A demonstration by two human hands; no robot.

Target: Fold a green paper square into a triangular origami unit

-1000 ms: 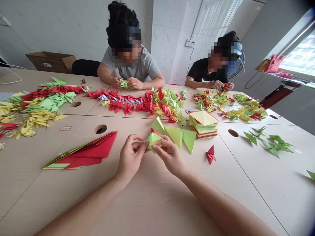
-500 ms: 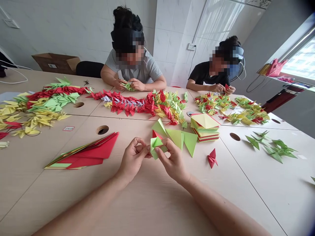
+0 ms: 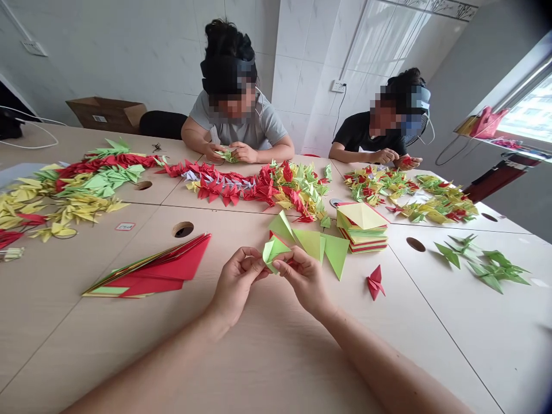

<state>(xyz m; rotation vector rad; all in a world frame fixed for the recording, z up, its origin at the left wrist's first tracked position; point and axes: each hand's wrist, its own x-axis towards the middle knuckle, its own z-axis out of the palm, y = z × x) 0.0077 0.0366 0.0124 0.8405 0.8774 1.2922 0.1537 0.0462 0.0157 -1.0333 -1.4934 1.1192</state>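
Note:
A partly folded sheet of green origami paper (image 3: 274, 250) is held above the table between both my hands. My left hand (image 3: 238, 277) pinches its left side with thumb and fingers. On the other side, my right hand (image 3: 305, 280) grips the paper's right edge, thumb in front. Just behind lie loose green folded papers (image 3: 311, 244), with a bit of red showing beside them. A stack of folded papers (image 3: 362, 227) in yellow, green and red stands to their right. Nearer my right forearm rests a small red folded paper piece (image 3: 375, 282).
Red, green and yellow folded papers (image 3: 161, 270) lie fanned at left. Long heaps of paper cranes (image 3: 233, 183) stretch across the far side. Green cranes (image 3: 500, 267) lie at right. Two people (image 3: 239, 135) sit opposite, handling paper. The table has round holes (image 3: 183, 229).
The green paper in my hands has opened out a little and its upper flap sits differently. My view has shifted slightly. The person at far right has moved their hands apart.

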